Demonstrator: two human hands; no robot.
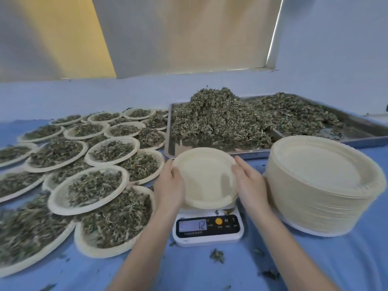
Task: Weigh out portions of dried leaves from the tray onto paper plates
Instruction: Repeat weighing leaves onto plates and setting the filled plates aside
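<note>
While I settle it: empty paper plate [204, 177] tilted over the scale [207, 227]
Fingers: both hands, left [170, 185] and right [249, 183], holding opposite rims
Handling: light, bendy; grip edges gently
Leaves [220, 118]: tray [171, 143] just beyond fingertips

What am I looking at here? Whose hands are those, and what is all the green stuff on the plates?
There is one picture, taken by a camera worn on a person's head, so you see what they see, looking down. The left hand and right hand hold an empty plate by its edges over a small scale, whose screen seems to read 12. Behind it is a metal tray piled with dried leaves; that is the green stuff. On the left lie many filled plates. On the right stands a stack of plates waiting to be used. Everything sits on a blue cloth.
</note>
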